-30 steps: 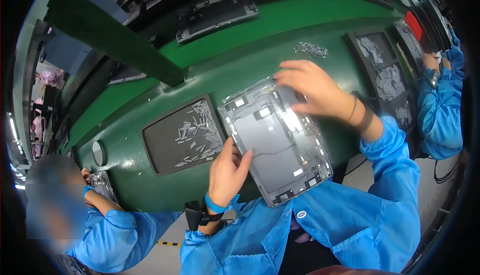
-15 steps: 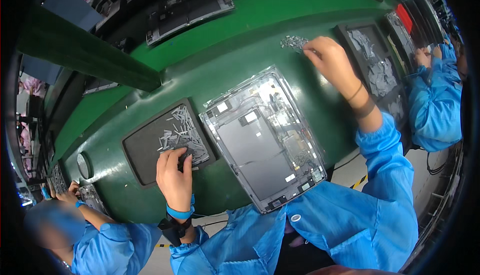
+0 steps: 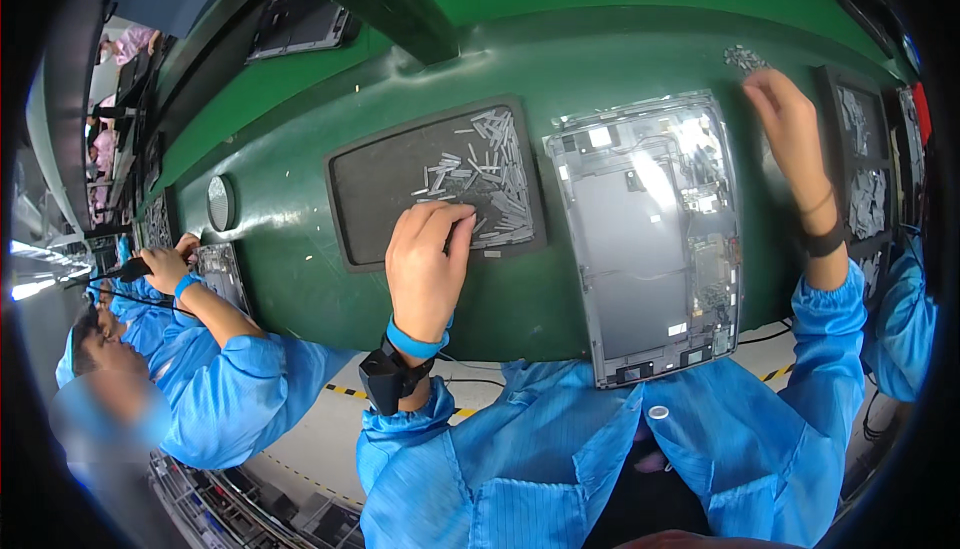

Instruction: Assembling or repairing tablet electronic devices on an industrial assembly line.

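In front of me, at the bench edge, lies an opened flat electronic device, its circuit board and wiring exposed under shiny film. To its left is a dark shallow tray with many loose grey strips heaped on its right side. My left hand is over the tray's near edge, thumb and fingers pinched beside the strips; whatever they hold is hidden. My right hand reaches past the device's far right corner. Its fingertips pinch close to a small pile of grey pieces, and I cannot see anything between them.
At the right stands a compartmented dark tray with grey pieces. A green post rises behind my tray. A round mesh-topped object sits to the left, near a co-worker handling another opened device.
The view has swung left, so the bench things appear further right. Both hands stay near the same places, the left at the strips and the right by the small pile.
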Demonstrator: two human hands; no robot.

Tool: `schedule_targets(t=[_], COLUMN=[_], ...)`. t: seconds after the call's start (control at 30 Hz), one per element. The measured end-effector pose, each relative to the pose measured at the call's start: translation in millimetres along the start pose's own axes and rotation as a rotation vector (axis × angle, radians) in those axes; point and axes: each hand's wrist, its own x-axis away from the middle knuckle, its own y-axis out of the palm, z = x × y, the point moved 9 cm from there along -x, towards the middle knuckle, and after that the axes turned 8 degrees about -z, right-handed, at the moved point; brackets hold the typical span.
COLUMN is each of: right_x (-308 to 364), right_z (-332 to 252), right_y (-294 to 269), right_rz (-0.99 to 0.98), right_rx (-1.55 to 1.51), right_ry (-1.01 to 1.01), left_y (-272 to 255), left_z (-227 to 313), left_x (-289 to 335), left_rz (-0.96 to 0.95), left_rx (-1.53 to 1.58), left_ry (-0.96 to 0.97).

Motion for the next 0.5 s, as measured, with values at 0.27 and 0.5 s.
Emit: schedule_targets(t=[0.27,0.5], right_x=[12,22], right_z=[-31,-38], right_y=[-5,6], right_rz=[-0.065,-0.201], right_rx=[-0.193,-0.627], right_ry=[0.123,0.274], left_y=[11,10], left_z=[16,15], left_x=[-20,-25], left_rz=[-0.023,-0.027], left_rx=[-0.089,-0.12], left_ry=[0.126,0.176])
